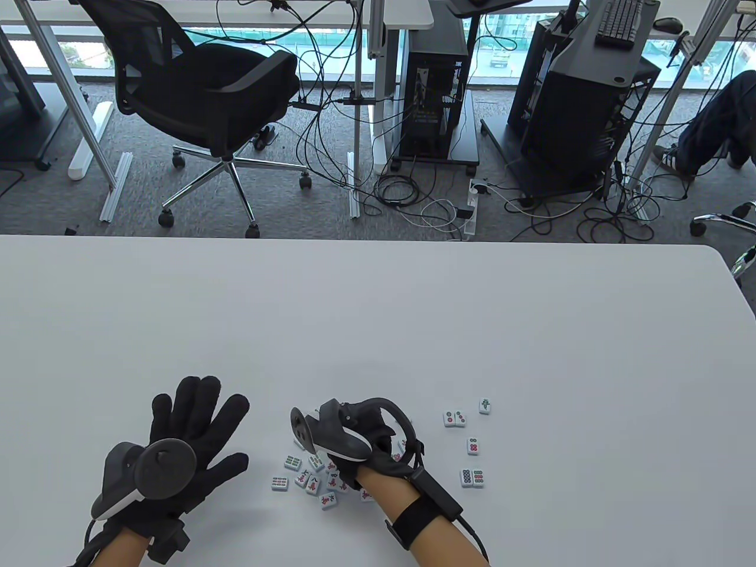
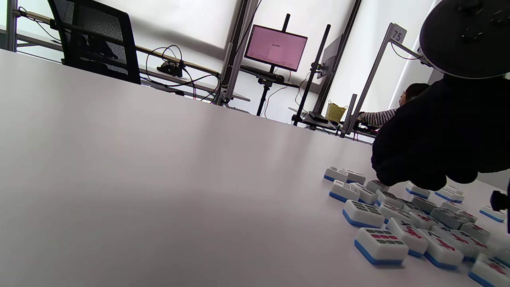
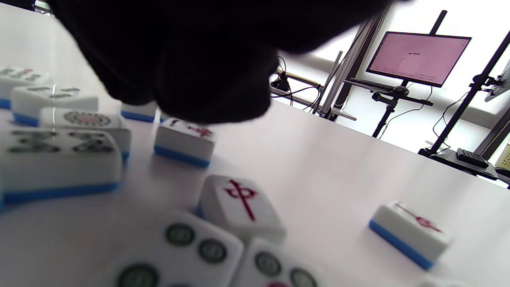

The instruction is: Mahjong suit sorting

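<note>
The right hand (image 1: 354, 440) is curled over the unsorted tiles (image 1: 310, 478), its grip hidden, while sorted tiles (image 1: 472, 446) are kept apart to its right and the left hand (image 1: 189, 437) is laid flat, holding nothing.

bench (image 1: 413, 307): smooth white, faint sheen | mahjong tiles (image 2: 380, 245): glossy white faces, blue backs, plastic look | gloves (image 1: 195, 425): matt black knit cloth | trackers (image 1: 339, 434): grey-and-white hard plastic
</note>
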`<action>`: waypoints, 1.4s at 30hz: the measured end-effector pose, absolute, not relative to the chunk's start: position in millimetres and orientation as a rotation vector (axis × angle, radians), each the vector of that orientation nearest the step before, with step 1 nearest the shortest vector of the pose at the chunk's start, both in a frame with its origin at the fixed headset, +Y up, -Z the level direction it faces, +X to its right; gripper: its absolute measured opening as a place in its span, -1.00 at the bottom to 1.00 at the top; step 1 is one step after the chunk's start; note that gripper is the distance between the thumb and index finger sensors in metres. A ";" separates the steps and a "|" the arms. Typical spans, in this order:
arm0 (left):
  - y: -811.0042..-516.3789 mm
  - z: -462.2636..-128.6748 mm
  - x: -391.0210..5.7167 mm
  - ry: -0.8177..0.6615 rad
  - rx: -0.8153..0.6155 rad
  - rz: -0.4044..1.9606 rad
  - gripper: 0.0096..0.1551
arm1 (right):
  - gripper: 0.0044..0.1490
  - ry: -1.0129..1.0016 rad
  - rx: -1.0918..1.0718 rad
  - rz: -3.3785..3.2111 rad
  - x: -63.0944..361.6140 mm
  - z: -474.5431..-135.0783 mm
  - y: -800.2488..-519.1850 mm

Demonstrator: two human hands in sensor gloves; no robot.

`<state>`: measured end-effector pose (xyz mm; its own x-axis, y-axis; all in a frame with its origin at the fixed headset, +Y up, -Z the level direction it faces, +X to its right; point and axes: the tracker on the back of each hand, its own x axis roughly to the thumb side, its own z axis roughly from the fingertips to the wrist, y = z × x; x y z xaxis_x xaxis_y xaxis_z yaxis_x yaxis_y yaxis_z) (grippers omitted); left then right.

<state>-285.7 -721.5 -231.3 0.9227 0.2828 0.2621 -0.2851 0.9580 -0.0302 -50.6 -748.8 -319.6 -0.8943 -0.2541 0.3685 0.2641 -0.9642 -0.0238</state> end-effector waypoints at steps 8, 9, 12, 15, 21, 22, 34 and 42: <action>-721.1 -231.7 -286.7 -0.264 0.004 0.300 -0.05 | -0.47 -0.042 -0.639 -2.823 -49.7 -313.8 -749.2; -721.0 -231.7 -286.7 -0.264 0.003 0.302 -0.06 | -0.47 -0.033 -0.659 -2.824 -50.3 -311.7 -748.6; -721.4 -231.8 -286.4 -0.264 0.001 0.295 -0.05 | -0.46 -0.056 -0.712 -2.823 -53.7 -306.3 -747.1; -722.6 -232.6 -286.6 -0.262 -0.007 0.291 -0.05 | -0.45 -0.145 -0.753 -2.840 -57.4 -302.1 -747.1; -722.3 -232.9 -286.8 -0.257 -0.012 0.291 -0.06 | -0.41 -0.186 -0.742 -2.832 -60.6 -303.4 -751.9; -722.2 -232.9 -286.8 -0.257 -0.012 0.290 -0.06 | -0.40 -0.194 -0.732 -2.833 -60.3 -304.6 -752.8; -721.8 -232.8 -286.6 -0.261 -0.009 0.288 -0.06 | -0.30 -0.406 -0.618 -2.838 -66.0 -314.5 -757.2; -721.9 -231.8 -284.3 -0.277 -0.001 0.278 -0.06 | -0.29 -0.458 -0.668 -2.923 -59.2 -324.1 -759.1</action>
<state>-284.3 -721.9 -231.8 0.9240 0.2712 0.2695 -0.2709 0.9618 -0.0392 -59.2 -759.1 -324.1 -0.8974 -0.0385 0.4395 0.1710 -0.9487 0.2660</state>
